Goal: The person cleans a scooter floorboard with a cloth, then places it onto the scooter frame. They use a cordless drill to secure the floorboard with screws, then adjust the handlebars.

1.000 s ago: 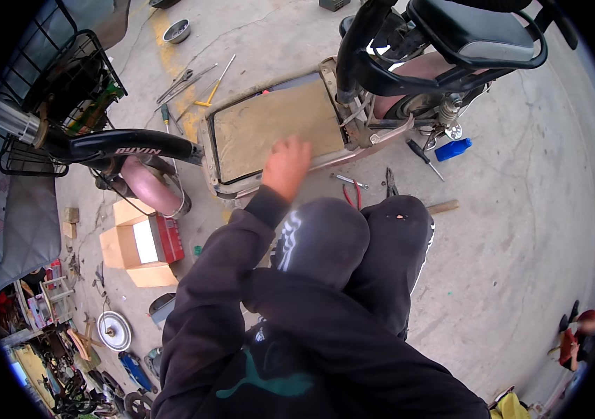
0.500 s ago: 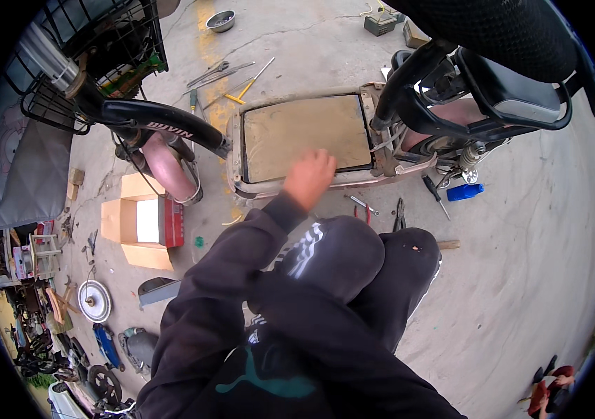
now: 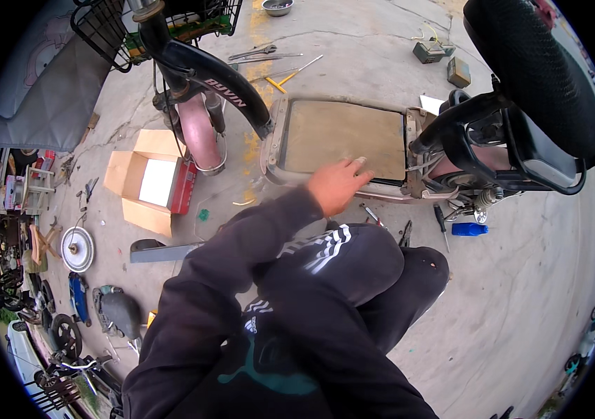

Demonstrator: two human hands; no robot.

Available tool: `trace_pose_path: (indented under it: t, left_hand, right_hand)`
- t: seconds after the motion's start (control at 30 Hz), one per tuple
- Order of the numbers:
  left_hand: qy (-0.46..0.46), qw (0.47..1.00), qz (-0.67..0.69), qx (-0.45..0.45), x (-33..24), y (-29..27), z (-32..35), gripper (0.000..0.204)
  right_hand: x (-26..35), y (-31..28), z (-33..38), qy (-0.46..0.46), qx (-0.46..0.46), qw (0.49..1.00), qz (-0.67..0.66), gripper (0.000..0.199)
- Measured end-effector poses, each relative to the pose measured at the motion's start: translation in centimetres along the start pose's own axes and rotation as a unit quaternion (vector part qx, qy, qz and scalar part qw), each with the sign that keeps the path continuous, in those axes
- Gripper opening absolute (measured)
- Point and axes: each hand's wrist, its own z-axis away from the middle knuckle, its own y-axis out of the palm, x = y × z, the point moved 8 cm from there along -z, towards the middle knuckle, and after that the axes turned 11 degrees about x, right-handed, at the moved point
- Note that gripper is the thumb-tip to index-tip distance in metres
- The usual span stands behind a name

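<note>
Board [image 3: 343, 133] lies within footrest frame [image 3: 274, 146], between black tube [image 3: 210, 68] and seat [image 3: 538, 80]. Left hand [image 3: 339, 186] rests over the board's near edge, fingers slightly spread. Right hand is hidden; its state cannot be told.

Free room lies over the far half of the tan panel [image 3: 343, 126]; the left hand [image 3: 340, 184] covers part of its near edge, the black tube [image 3: 212, 75] bars the left, the saddle [image 3: 538, 77] the right.

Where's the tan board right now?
In the head view, just above centre: the tan board lies within the bike's floor frame, the left hand over its near edge.
</note>
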Motion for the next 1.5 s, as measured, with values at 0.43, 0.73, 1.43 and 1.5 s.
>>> trace_pose_path:
  t: [0.43, 0.73, 1.43, 1.5]
  left_hand:
    - [-0.417, 0.900, -0.035, 0.120, 11.0, -3.6, 45.9, 0.077]
    - [-0.403, 0.912, 0.077, -0.009, 6.3, -7.5, 47.7, 0.048]
    - [-0.121, 0.546, 0.779, -0.283, 1.3, -8.8, 26.3, 0.068]
    - [-0.055, 0.470, 0.851, -0.228, -0.3, -7.4, 21.3, 0.056]
  right_hand:
    - [3.7, -6.6, -4.9, -0.083, 0.205, 0.974, 0.043, 0.015]
    - [12.1, -25.5, -4.5, -0.216, 0.113, 0.947, 0.211, 0.010]
    - [15.7, -59.6, 8.3, -0.202, -0.112, 0.734, 0.639, 0.022]
    - [13.7, -61.5, 9.9, -0.060, -0.032, 0.697, 0.714, 0.030]
